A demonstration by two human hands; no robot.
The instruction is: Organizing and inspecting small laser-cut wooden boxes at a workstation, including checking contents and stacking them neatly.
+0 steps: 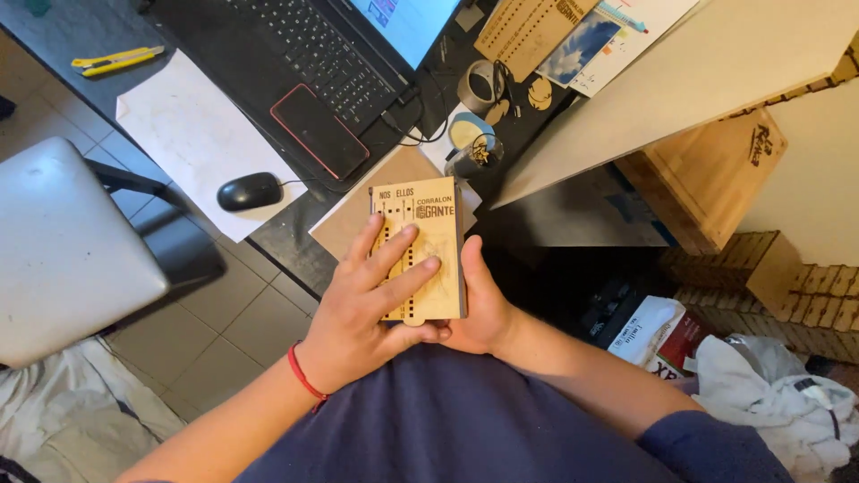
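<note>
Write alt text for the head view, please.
Both hands hold a flat, engraved wooden box: left hand spread on its face, right hand cupping its right edge. Behind it on the desk are a laptop and black mouse.

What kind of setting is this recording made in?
Likely a home desk or hobby workspace: a laptop and mouse on a dark desk, a utility knife, and a wooden box held in both hands.
</note>
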